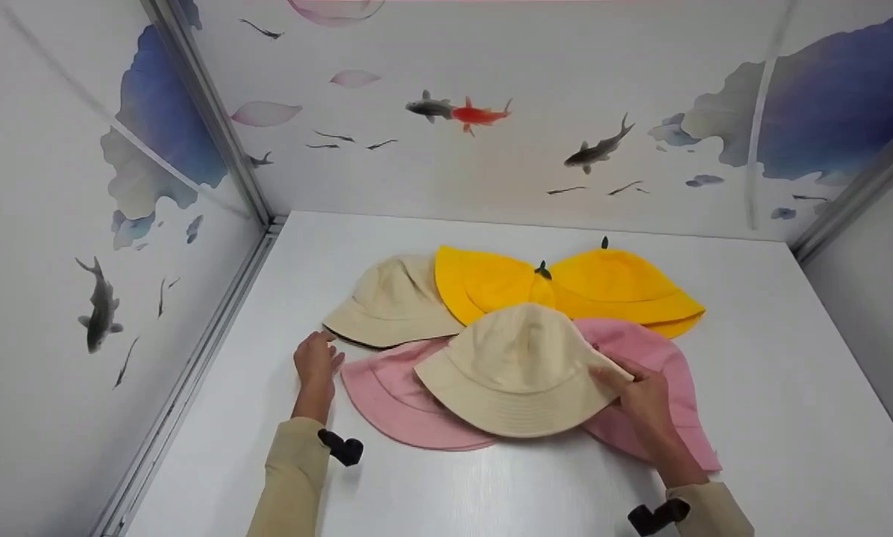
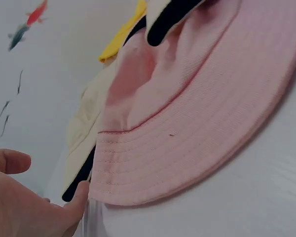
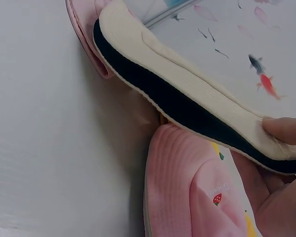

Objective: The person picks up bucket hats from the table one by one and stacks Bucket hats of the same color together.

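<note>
A cream bucket hat (image 1: 524,365) lies tilted over two pink bucket hats, its brim raised off the table on the right. My right hand (image 1: 644,399) pinches that brim, thumb on the cream outside and fingers under the dark lining (image 3: 187,111). On the left, my left hand (image 1: 316,365) is beside the brim tip of a second cream bucket hat (image 1: 394,298), fingers loosely bent and not gripping it. The left pink hat (image 1: 409,403) spreads just right of that hand. The right pink hat (image 1: 685,380) lies partly behind my right hand, with a small strawberry print (image 3: 217,199).
Two yellow hats, the left one (image 1: 483,283) and the right one (image 1: 618,287), lie behind, each with a dark leaf-like stem on top. All rest on a white table (image 1: 431,492). White panels (image 1: 491,179) with painted fish enclose the back and sides.
</note>
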Demonstrator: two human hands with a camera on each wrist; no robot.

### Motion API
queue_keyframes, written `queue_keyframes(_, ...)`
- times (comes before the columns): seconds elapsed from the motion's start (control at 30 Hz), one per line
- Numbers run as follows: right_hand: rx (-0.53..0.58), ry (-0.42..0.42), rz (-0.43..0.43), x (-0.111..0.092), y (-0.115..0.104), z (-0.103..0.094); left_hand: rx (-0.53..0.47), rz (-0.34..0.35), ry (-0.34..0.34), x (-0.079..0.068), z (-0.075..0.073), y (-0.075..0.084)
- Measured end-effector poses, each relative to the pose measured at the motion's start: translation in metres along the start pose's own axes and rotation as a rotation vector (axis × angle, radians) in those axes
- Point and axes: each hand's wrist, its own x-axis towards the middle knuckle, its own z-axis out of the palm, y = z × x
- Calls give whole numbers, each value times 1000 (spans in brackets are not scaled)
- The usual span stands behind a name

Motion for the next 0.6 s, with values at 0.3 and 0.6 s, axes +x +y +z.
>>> queue_keyframes(0.3, -15, 5, 30, 1, 0, 0, -224, -71, -54, 7, 2, 3)
queue_keyframes(0.6, -4, -7, -9, 4, 3, 1, -308, -132, -74, 17, 5, 7)
